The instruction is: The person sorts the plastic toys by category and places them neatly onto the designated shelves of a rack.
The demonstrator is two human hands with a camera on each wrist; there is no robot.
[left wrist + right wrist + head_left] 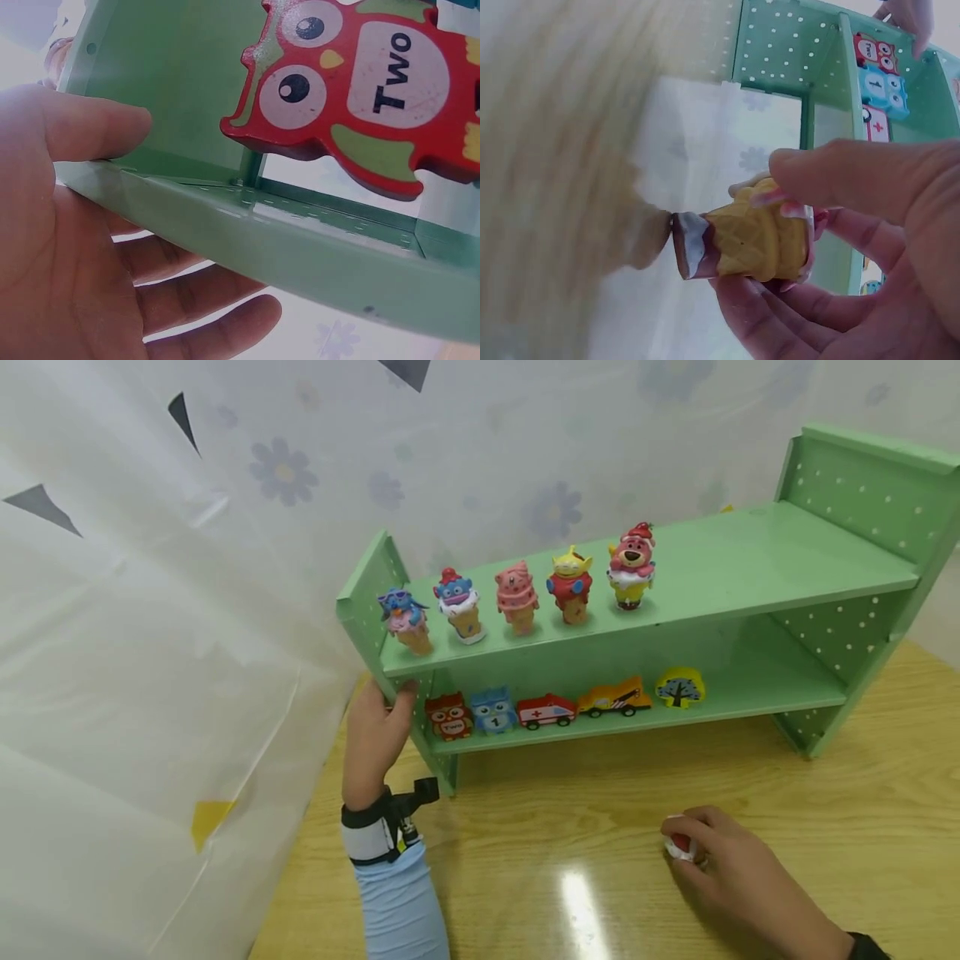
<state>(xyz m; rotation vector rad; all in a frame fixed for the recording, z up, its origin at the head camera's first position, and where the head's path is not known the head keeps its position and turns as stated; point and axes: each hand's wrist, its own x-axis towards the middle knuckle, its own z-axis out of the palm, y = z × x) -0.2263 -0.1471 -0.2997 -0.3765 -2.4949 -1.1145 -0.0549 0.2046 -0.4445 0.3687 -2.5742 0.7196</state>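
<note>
My left hand (377,739) grips the left side panel of a green two-tier shelf (720,560). In the left wrist view the thumb (97,127) lies on the panel's inner side and the fingers are on its outer side. A red owl block (352,82) marked "Two" is close by that thumb. Low over the wooden table, in front of the shelf, my right hand (738,868) holds an ice-cream-cone figurine (754,240) between thumb and fingers. Its waffle cone and silvery-brown base show in the right wrist view; the fingers cover much of its top.
Several cone figurines, among them a pink one (517,599) and a red bear (632,568), stand on the upper tier. Below are a blue owl (493,712), an ambulance (547,711), an orange truck (615,697) and a tree block (680,687). Patterned sheeting (465,443) hangs behind.
</note>
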